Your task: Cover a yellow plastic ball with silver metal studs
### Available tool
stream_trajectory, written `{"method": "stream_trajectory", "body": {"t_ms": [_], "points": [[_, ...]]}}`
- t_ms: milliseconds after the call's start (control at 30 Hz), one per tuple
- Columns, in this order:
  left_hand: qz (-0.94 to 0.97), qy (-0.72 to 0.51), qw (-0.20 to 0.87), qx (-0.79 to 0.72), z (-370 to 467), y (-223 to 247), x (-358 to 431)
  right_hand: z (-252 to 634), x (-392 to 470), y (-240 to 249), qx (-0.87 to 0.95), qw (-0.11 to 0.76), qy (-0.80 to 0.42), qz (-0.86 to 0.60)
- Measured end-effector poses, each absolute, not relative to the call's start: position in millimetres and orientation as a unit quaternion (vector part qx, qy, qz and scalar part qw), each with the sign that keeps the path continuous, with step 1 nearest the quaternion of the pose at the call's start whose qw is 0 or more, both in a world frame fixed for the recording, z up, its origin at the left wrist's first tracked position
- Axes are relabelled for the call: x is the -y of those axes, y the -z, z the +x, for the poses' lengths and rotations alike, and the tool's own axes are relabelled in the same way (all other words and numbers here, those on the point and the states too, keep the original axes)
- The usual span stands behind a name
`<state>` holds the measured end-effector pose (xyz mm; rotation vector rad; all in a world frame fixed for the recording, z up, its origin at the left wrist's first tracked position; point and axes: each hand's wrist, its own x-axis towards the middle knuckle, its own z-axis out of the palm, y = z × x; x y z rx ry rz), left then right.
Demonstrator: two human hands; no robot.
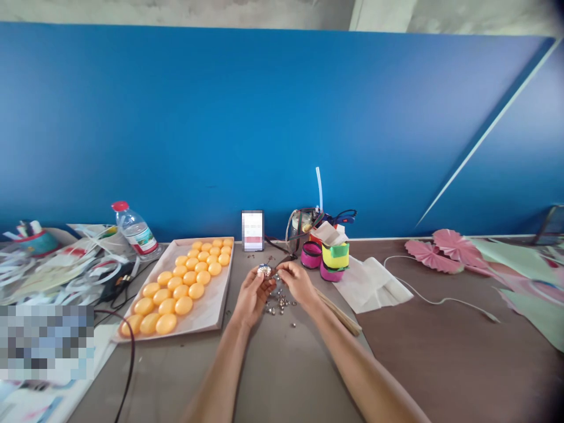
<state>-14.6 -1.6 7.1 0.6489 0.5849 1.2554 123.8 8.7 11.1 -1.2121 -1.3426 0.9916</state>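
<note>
My left hand (254, 292) is closed around a small shiny silver rounded piece (264, 269), which shows between thumb and fingers. Close beside it, my right hand (296, 281) has its thumb and fingertips pinched together; whatever lies between them is too small to name. On the table under and between both hands lie several small silver bead-like pieces (281, 302), with a single one a little nearer to me. A phone-like screen (252, 231) stands upright behind the hands, against the blue partition.
A white tray (210, 320) with rows of orange balls sits left. Behind it stands a water bottle (140, 235) beside heaped white strips (26, 270). Pink and yellow-green tape rolls (335, 258), white paper (372, 288), a white cable (434, 302) and pink pleated paper (458, 249) lie right.
</note>
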Motion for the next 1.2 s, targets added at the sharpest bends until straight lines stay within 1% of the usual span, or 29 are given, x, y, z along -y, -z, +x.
{"method": "stream_trajectory", "body": {"t_ms": [100, 167, 267, 367, 467, 633, 700, 733, 833, 900, 1200], "points": [[0.28, -0.572, 0.724, -0.264, -17.7, -7.5, 0.3, 132.1, -8.6, -8.3, 0.681, 0.396, -0.242, -0.567], [0.275, -0.578, 0.724, -0.258, -19.0, -7.4, -0.5, 132.2, -6.0, -5.9, 0.725, 0.304, -0.165, -0.596], [0.274, -0.583, 0.723, -0.251, -19.6, -6.6, -1.2, 126.2, -1.7, -1.1, 0.755, 0.18, -0.1, -0.622], [0.273, -0.579, 0.726, -0.251, -19.2, -6.1, -0.9, 119.2, -0.2, 2.8, 0.772, 0.127, -0.086, -0.617], [0.268, -0.578, 0.728, -0.254, -19.1, -7.0, -0.2, 116.3, -0.5, 3.1, 0.77, 0.133, -0.088, -0.618], [0.255, -0.581, 0.731, -0.25, -20.5, -9.1, -0.2, 120.7, -0.8, 0.0, 0.744, 0.213, -0.082, -0.628], [0.252, -0.582, 0.731, -0.251, -20.8, -9.0, -0.6, 122.9, -0.8, 0.2, 0.729, 0.222, -0.072, -0.643], [0.252, -0.583, 0.73, -0.251, -20.8, -8.8, -0.8, 123.6, -0.7, 0.5, 0.727, 0.212, -0.068, -0.649], [0.257, -0.585, 0.728, -0.248, -20.2, -7.5, -1.2, 123.1, 0.2, 1.4, 0.739, 0.145, -0.063, -0.655], [0.259, -0.584, 0.729, -0.245, -19.7, -6.6, -1.4, 121.6, 1.0, 1.2, 0.744, 0.119, -0.063, -0.655], [0.265, -0.578, 0.729, -0.254, -19.0, -6.2, -1.0, 120.8, 1.4, 1.2, 0.739, 0.141, -0.071, -0.655]]}}
